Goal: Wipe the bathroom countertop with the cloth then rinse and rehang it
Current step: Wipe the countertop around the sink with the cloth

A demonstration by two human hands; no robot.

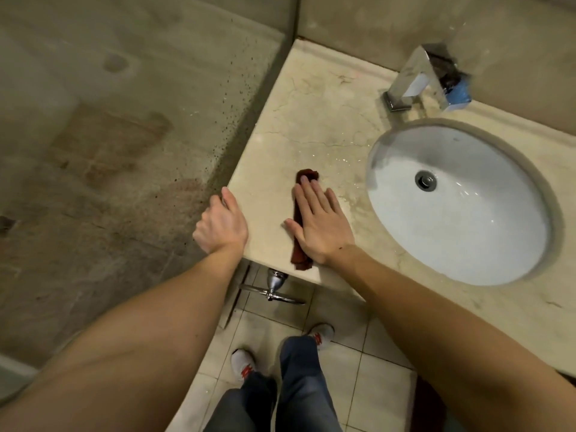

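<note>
A dark red-brown cloth (300, 251), folded into a long strip, lies on the beige marble countertop (311, 120) left of the sink. My right hand (318, 222) presses flat on the cloth with fingers spread, covering its middle; the cloth's far end shows past my fingertips and its near end reaches the counter's front edge. My left hand (223, 222) rests on the counter's left front corner, its fingers curled over the edge.
A white oval sink (461, 210) with a drain sits to the right. A chrome square faucet (417, 79) stands behind it. A chrome towel ring (274, 291) hangs under the counter's front edge. A stained wall is on the left. Water droplets lie beside the sink.
</note>
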